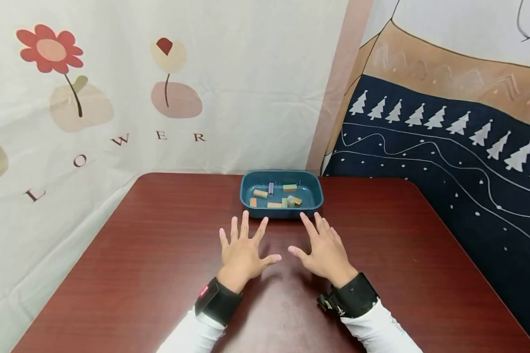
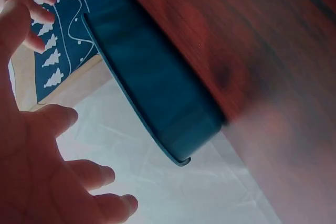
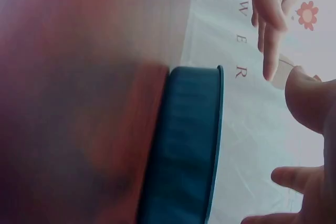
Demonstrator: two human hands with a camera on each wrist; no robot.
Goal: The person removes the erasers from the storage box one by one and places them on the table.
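Left hand: your left hand [image 1: 240, 255] lies palm down on the tabletop [image 1: 137, 255], fingers [image 1: 245, 223] spread and released, holding nothing.
Right hand: your right hand [image 1: 324, 252] lies likewise, fingers [image 1: 308, 224] released.
Tray: the blue tray [image 1: 247, 189] sits just beyond your fingertips.
Contents: small coloured blocks [image 1: 260, 193] lie inside it.

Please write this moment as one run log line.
left hand: open, spread | right hand: open, spread | dark teal plastic tray: holds small coloured blocks
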